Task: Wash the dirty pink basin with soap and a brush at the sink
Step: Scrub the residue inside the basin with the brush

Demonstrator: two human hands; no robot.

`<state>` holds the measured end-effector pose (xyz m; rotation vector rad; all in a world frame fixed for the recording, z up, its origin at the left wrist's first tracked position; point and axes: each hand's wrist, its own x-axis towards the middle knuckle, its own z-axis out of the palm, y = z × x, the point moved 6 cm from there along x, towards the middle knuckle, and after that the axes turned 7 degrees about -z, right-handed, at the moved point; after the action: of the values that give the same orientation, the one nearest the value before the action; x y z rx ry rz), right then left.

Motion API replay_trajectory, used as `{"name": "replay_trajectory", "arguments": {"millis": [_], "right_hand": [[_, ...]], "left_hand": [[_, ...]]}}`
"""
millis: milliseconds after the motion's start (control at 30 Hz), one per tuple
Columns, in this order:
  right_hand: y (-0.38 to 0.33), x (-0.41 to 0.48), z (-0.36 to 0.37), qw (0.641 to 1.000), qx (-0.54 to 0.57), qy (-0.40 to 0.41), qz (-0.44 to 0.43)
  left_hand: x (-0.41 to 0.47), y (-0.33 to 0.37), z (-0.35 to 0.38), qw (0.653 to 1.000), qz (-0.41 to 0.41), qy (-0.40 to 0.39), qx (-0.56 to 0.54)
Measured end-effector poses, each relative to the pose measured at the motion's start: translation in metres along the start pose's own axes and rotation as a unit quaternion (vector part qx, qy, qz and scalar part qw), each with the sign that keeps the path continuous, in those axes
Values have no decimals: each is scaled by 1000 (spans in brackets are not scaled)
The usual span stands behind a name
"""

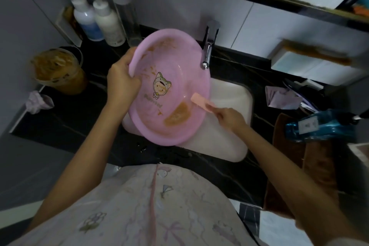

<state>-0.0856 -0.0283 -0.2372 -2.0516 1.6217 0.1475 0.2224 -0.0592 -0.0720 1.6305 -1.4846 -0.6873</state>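
Observation:
The pink basin [175, 60] is tilted over the white sink [229, 96], its inside facing me. Brown smears streak its upper wall, and brown liquid pools at its low edge near a cartoon print. My left hand [121, 82] grips the basin's left rim. My right hand [229, 117] holds a pink brush [200, 102] whose head rests just inside the basin's right edge. The chrome tap [208, 46] stands behind the basin; no water is seen running.
Two white pump bottles [95, 18] and a clear bottle stand at the back left. A plastic cup of brown mess [58, 70] sits on the black counter at left. A blue bottle [319, 126], brown towel and crumpled wrappers lie at right, below a white box.

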Motion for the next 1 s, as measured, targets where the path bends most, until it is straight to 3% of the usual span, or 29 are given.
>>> {"name": "replay_trajectory", "arguments": {"millis": [67,200,333,367,467,633,733,900,1000], "right_hand": [[-6,8,-4,1000,-15,-3,11],[-60,-17,42,985,72,-133,-78],[-13,-6,11,994,99,13,32],[-12,-8,11,993,106,16,40],[-41,-34,39,991,106,-76,-29],[-15,-24,26,994,104,10,32],[-54,-35,48,990,120,-73,-15],[-25,-36,32,990,134,7,50],[-63,-48,44,983,168,-72,3]], "left_hand": [[1,-2,0,1000,1,-1,-1],[1,0,0,1000,10,1,-4],[2,-3,0,1000,6,2,-6],[2,-4,0,1000,5,3,-7],[2,-6,1,1000,2,4,-10],[4,-5,0,1000,6,9,-18],[3,-6,1,1000,8,10,-17],[4,-5,0,1000,13,17,-17],[5,-8,0,1000,8,19,-19]]}}
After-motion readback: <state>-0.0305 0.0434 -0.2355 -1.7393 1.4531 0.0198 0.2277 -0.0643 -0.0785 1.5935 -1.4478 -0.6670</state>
